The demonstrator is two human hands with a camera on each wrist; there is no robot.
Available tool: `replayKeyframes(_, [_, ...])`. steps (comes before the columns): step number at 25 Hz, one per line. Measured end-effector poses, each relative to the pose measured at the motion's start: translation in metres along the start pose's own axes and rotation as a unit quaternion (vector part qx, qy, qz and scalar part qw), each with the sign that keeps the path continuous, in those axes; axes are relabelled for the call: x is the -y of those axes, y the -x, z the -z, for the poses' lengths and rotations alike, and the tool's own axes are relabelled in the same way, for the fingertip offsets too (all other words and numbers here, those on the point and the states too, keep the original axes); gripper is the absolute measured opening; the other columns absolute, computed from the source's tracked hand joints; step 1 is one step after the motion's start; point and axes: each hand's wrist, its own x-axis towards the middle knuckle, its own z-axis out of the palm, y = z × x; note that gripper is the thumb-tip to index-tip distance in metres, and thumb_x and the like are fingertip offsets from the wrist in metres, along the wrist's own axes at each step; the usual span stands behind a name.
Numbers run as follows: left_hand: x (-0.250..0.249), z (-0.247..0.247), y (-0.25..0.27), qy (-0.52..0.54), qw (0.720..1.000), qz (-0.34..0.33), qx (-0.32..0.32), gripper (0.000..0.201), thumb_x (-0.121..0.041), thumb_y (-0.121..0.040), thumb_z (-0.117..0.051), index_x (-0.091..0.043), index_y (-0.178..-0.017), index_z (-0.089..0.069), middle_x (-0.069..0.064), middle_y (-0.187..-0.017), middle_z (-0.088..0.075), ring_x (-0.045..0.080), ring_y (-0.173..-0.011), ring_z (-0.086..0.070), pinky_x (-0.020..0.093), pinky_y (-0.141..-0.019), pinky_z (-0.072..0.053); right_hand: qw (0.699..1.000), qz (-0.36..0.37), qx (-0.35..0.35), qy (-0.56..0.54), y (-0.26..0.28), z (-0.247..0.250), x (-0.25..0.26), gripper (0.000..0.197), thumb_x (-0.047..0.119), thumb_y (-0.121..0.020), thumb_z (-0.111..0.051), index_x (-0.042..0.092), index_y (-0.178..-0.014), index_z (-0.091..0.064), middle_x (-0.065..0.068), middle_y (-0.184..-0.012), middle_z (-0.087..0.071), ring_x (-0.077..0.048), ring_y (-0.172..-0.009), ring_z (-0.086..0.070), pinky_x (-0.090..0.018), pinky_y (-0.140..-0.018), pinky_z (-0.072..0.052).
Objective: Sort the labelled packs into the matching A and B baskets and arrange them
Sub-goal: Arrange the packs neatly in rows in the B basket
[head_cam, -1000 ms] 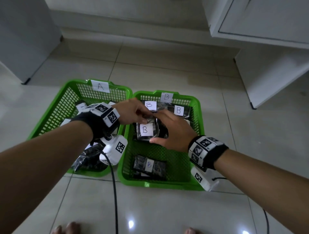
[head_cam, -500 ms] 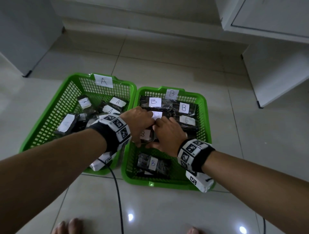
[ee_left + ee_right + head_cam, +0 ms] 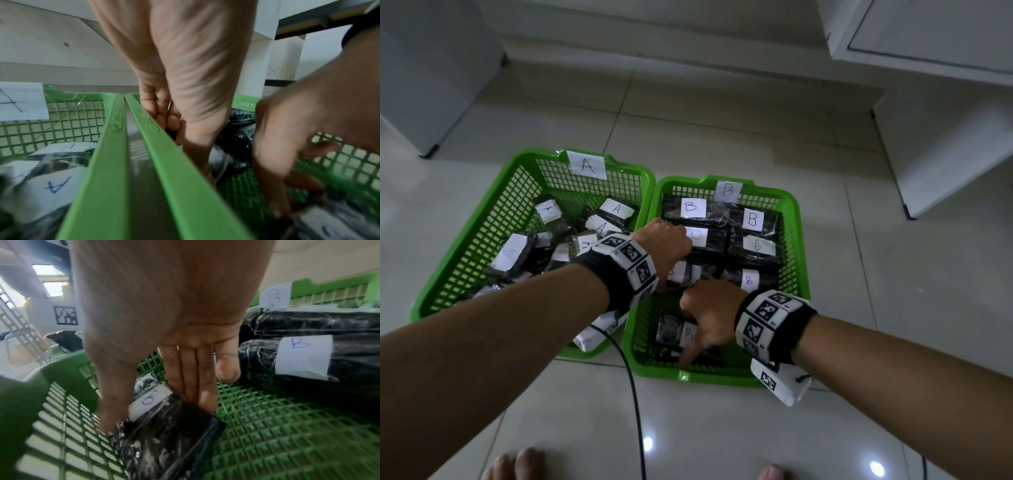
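Observation:
Two green baskets stand side by side on the floor, basket A (image 3: 493,219) on the left and basket B (image 3: 796,212) on the right. Black packs with white B labels lie in rows at the back of basket B. My left hand (image 3: 669,263) reaches over the shared rims and grips a B pack (image 3: 679,272) at the basket's left side, fingers curled down on it (image 3: 185,146). My right hand (image 3: 695,329) is lower and nearer. It pinches the lone near B pack (image 3: 174,434) between thumb and straight fingers (image 3: 193,386).
Basket A holds several loosely piled A packs (image 3: 616,209). A black cable (image 3: 633,394) runs over the tiles in front of the baskets. My toes (image 3: 517,466) show at the bottom edge. White cabinets (image 3: 945,137) stand to the right and a white unit (image 3: 431,85) to the left.
Both hands lowered the B pack they held into basket B. The right hand then left it and dropped onto the near B pack; the left hand stays on the first.

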Motion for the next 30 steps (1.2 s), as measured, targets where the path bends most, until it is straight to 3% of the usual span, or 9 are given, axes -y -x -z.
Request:
replayKeyframes(3, [0.005,0.004,0.001,0.089,0.996,0.016,0.016,0.053,-0.05,-0.061,-0.086,-0.014,-0.091,-0.061,0.002,-0.097,-0.06,0.021,-0.089,-0.062,0.031,-0.072,-0.052,0.999,0.002,-0.004,-0.031,0.002,-0.001,-0.006,0.044,0.048,-0.075,-0.081,0.01,-0.075,-0.059,0.001,-0.069,-0.054,-0.012,-0.059,-0.048,-0.026,-0.05,-0.036])
replayKeyframes(7, [0.009,0.003,0.003,0.23,0.965,0.06,-0.111,0.011,-0.026,-0.077,-0.069,-0.025,-0.086,-0.063,-0.013,-0.086,-0.061,0.011,-0.083,-0.061,0.022,-0.066,-0.046,0.991,-0.021,-0.022,-0.127,0.016,0.004,-0.021,0.033,0.039,-0.075,-0.083,0.017,-0.084,-0.06,0.006,-0.077,-0.056,-0.01,-0.069,-0.052,-0.031,-0.064,-0.046])
replayKeyframes(9, [0.007,0.006,0.006,0.255,0.956,0.04,-0.14,0.008,-0.02,-0.078,-0.063,-0.027,-0.081,-0.065,-0.02,-0.073,-0.055,0.007,-0.078,-0.061,0.02,-0.067,-0.046,0.985,-0.056,-0.022,-0.16,0.026,0.016,-0.035,0.03,0.039,-0.075,-0.084,0.022,-0.088,-0.063,0.007,-0.084,-0.062,-0.011,-0.075,-0.058,-0.028,-0.068,-0.048])
replayKeyframes(14, [-0.028,-0.004,0.009,0.228,0.971,-0.055,0.037,0.013,-0.027,-0.074,-0.078,-0.022,-0.086,-0.077,-0.012,-0.08,-0.07,0.007,-0.081,-0.067,0.03,-0.081,-0.057,0.968,-0.138,-0.035,-0.205,0.049,0.034,-0.069,0.02,0.026,-0.08,-0.081,0.021,-0.095,-0.069,0.013,-0.078,-0.06,-0.012,-0.077,-0.06,-0.025,-0.064,-0.047])
replayKeyframes(17, [-0.049,-0.014,0.009,0.162,0.976,-0.076,0.121,0.031,-0.033,-0.079,-0.078,-0.01,-0.099,-0.075,0.002,-0.102,-0.072,0.017,-0.097,-0.066,0.029,-0.083,-0.054,0.948,-0.153,-0.034,-0.278,0.061,0.033,-0.079,0.015,0.016,-0.082,-0.08,0.015,-0.094,-0.07,0.0,-0.085,-0.073,-0.02,-0.083,-0.072,-0.038,-0.079,-0.06])
replayKeyframes(20, [-0.06,-0.022,0.011,0.141,0.975,-0.071,0.155,0.047,-0.038,-0.08,-0.077,-0.004,-0.111,-0.067,0.008,-0.112,-0.066,0.022,-0.101,-0.063,0.028,-0.077,-0.05,0.925,-0.157,-0.067,-0.34,0.067,0.031,-0.083,0.014,0.007,-0.085,-0.076,0.015,-0.093,-0.068,-0.005,-0.086,-0.074,-0.022,-0.084,-0.074,-0.037,-0.079,-0.061])
replayKeyframes(24, [-0.059,-0.014,0.014,0.162,0.962,-0.057,0.211,0.04,-0.042,-0.081,-0.074,-0.005,-0.098,-0.071,0.007,-0.101,-0.069,0.02,-0.09,-0.062,0.029,-0.073,-0.049,0.904,-0.174,-0.112,-0.375,0.071,0.036,-0.084,0.013,0.001,-0.087,-0.066,0.013,-0.088,-0.065,0.001,-0.069,-0.064,-0.015,-0.065,-0.066,-0.028,-0.062,-0.056])
replayKeyframes(28, [-0.029,0.011,0.018,0.286,0.94,0.017,0.186,0.024,-0.04,-0.089,-0.067,-0.019,-0.082,-0.059,-0.002,-0.085,-0.065,0.015,-0.075,-0.064,0.026,-0.064,-0.048,0.857,-0.225,-0.242,-0.395,0.071,0.042,-0.092,0.014,0.007,-0.088,-0.055,0.012,-0.075,-0.058,-0.005,-0.073,-0.055,-0.016,-0.064,-0.051,-0.025,-0.057,-0.039])
replayKeyframes(30, [-0.011,0.019,0.022,0.351,0.921,0.035,0.168,0.017,-0.037,-0.089,-0.068,-0.023,-0.094,-0.059,-0.002,-0.095,-0.068,0.016,-0.073,-0.072,0.026,-0.06,-0.05,0.839,-0.241,-0.282,-0.398,0.071,0.044,-0.095,0.017,0.009,-0.089,-0.053,0.013,-0.072,-0.055,-0.003,-0.07,-0.053,-0.015,-0.062,-0.048,-0.024,-0.056,-0.036])
